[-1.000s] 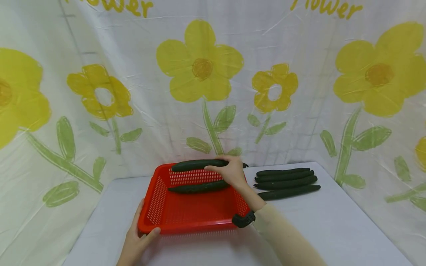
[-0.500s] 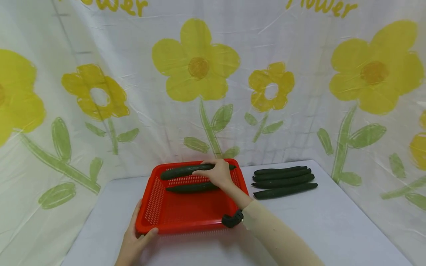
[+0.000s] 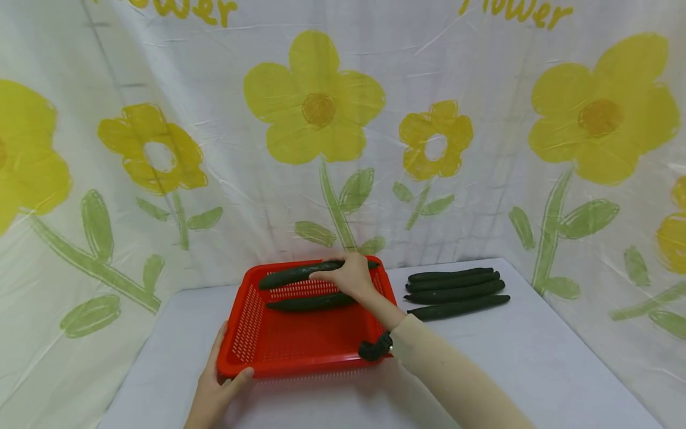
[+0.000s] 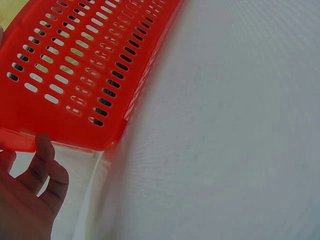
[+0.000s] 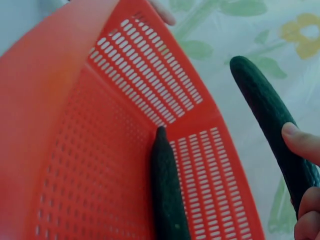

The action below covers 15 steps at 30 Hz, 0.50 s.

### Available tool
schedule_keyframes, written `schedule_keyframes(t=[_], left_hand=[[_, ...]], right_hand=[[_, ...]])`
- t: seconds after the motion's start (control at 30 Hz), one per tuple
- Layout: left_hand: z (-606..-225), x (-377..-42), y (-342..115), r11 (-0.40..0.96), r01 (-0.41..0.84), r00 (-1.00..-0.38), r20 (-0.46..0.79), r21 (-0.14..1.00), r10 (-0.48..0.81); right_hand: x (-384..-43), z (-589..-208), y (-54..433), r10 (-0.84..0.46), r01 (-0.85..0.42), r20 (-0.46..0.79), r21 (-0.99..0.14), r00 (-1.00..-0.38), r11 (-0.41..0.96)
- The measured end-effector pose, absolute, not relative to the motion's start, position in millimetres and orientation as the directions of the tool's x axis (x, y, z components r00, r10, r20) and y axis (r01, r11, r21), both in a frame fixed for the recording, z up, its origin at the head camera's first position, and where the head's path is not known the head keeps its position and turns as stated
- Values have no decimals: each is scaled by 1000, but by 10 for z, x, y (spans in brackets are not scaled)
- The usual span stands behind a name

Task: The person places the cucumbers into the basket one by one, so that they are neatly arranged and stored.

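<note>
Table (image 3: 536, 369): 1; four cucumbers (image 3: 455, 291) right of the basket (image 3: 305, 362).
Basket: 1, red; one cucumber (image 3: 308, 304) inside.
Held cucumber (image 3: 292, 276): 1, at the basket's far side, gripped between right hand (image 3: 352, 277) thumb and fingers.
Left hand (image 3: 218, 384): gripping basket's near left corner.

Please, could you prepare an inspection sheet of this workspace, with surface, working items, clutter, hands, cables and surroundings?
Surface: white table, smooth-looking.
Working items: red basket with perforated walls; one inner cucumber lies inside; one held cucumber is near the far rim; four loose cucumbers lie to the basket's right.
Clutter: nothing seen.
Left hand: grips the basket's near left corner.
Right hand: holds one cucumber; black device at the wrist.
Cables: nothing seen.
Surroundings: pale curtain with yellow flowers and lettering behind the table.
</note>
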<state>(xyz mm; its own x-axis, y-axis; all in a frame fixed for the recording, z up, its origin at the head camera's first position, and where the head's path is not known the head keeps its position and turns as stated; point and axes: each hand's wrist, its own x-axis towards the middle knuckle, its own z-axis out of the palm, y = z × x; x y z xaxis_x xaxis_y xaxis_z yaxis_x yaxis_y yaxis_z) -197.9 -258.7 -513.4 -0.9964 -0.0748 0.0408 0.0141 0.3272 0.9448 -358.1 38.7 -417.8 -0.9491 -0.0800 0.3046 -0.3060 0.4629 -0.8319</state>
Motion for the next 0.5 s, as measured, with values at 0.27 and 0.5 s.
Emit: schedule_keyframes(t=[0.27, 0.5], left_hand=[[-5142, -1997, -2592, 349, 29, -996, 56, 937, -67], [-5146, -1986, -2597, 319, 44, -996, 68, 947, -66]], right_hand=[[-3623, -4167, 236, -76, -272, 266, -854, -961, 445], [-3664, -4322, 50, -61, -208, 203, -860, -977, 465]])
